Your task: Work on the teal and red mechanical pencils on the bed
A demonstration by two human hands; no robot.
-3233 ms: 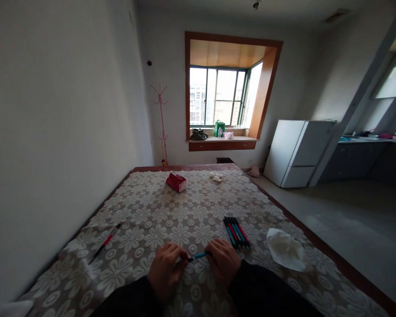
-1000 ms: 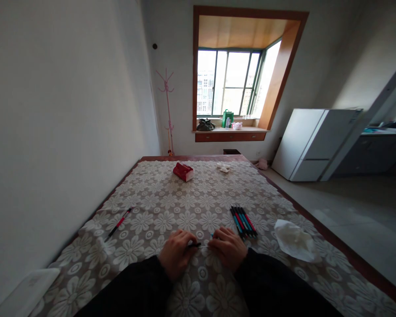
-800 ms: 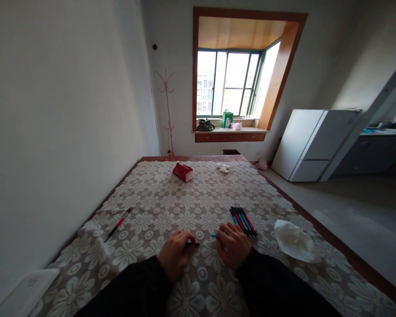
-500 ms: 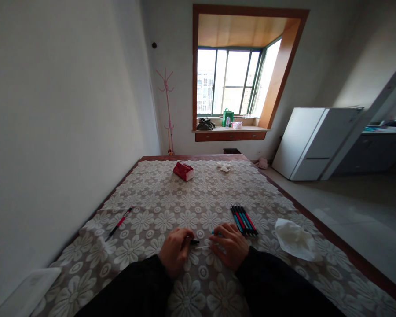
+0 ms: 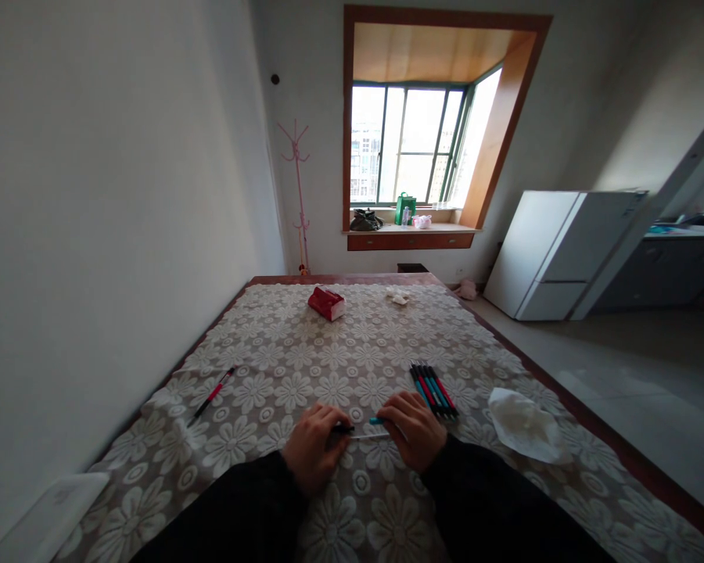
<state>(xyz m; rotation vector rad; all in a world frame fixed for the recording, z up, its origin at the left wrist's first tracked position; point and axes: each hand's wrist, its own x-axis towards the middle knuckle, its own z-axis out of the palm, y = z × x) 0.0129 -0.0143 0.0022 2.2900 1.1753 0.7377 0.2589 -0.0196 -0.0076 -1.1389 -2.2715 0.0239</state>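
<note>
1. Both hands are low over the flowered tablecloth [image 5: 281, 367], near its front edge. My left hand [image 5: 312, 450] has its fingers curled and pinched on the black end piece [image 5: 345, 428] of a pen. My right hand [image 5: 411, 428] is closed round the teal barrel [image 5: 378, 421], and only a short bit of it sticks out.
2. Between the two parts there's a thin pale rod, the refill [image 5: 364, 435], lying roughly level just above the cloth. So the pen looks pulled apart, or only half seated; it's too small in the picture to say which.
3. My take: hold both parts on one straight line. That refill looks thin enough to bend if either wrist tilts.
4. I'd grip close to the gap, with light pressure and a small twist, not a shove.
5. I'd work right over the cloth, so a dropped spring or tip lands there instead of rolling off.
6. The bundle of pens [image 5: 434, 390] lies just beyond the right hand, and I'd avoid nudging it. The single red pen [image 5: 213, 393] lies well off to the left, and the crumpled tissue [image 5: 525, 426] is on the right.
</note>
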